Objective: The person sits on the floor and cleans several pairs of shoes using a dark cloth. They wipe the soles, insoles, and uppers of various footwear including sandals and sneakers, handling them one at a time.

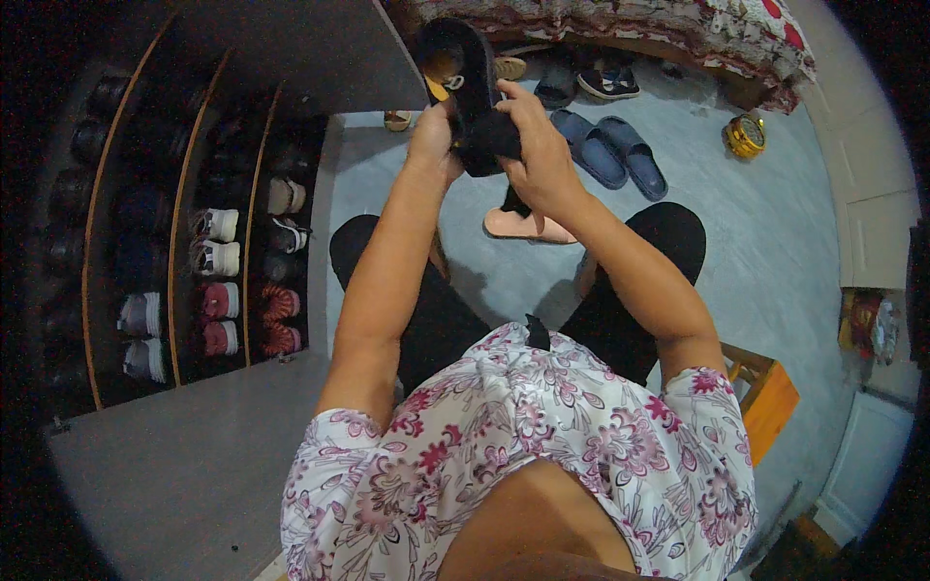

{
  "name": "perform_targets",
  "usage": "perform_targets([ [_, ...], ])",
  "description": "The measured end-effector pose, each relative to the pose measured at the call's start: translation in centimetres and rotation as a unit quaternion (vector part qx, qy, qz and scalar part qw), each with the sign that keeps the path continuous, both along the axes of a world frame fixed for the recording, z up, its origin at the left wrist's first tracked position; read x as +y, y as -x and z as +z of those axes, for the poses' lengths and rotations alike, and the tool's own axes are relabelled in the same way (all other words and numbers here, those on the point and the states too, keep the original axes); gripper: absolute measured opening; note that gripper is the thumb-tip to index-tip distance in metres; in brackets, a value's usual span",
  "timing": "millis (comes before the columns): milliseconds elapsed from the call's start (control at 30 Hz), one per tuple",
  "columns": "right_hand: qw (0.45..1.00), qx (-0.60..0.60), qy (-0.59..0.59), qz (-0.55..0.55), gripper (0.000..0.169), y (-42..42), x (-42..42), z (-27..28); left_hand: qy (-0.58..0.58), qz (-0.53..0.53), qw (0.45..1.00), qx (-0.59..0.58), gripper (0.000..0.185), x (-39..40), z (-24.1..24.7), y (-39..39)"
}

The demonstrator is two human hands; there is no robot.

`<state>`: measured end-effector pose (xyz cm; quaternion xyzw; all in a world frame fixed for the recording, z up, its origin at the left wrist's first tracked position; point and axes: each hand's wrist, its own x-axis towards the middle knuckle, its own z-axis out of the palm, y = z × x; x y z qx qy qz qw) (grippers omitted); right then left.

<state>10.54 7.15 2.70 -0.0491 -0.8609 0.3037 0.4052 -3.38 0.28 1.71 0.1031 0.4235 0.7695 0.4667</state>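
Note:
Both hands are raised in front of me on a dark slide sandal point(482, 69), tilted with its toe end away from me. My left hand point(434, 138) grips its left side near the lower end. My right hand point(539, 149) holds the right side, fingers spread along the edge and the dark strap. A small yellow-orange piece point(437, 88) shows beside the sole near my left hand; I cannot tell what it is. Below the hands, a pink-soled slipper point(519, 225) with a dark strap lies on the floor, partly hidden by my right hand.
An open shoe cabinet point(247, 290) on the left holds several pairs of shoes; its doors point(349, 54) stand out. Blue slides point(603, 160), a dark sneaker point(609, 83) and other footwear lie ahead. A gold-coloured round object point(745, 136) and wooden stool point(774, 407) are right.

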Motion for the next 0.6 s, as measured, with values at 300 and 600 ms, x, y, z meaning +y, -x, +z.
perform_targets([
  [300, 0.993, 0.073, -0.001, -0.097, 0.041, 1.4, 3.4, -0.4, -0.033, -0.050, 0.996, 0.066, 0.029, 0.5, -2.1, -2.8],
  [600, 0.973, 0.095, 0.087, -0.193, 0.032, 1.2, 7.7, 0.2, -0.019, -0.081, 0.983, 0.165, 0.057, -0.3, -0.7, -4.3],
])
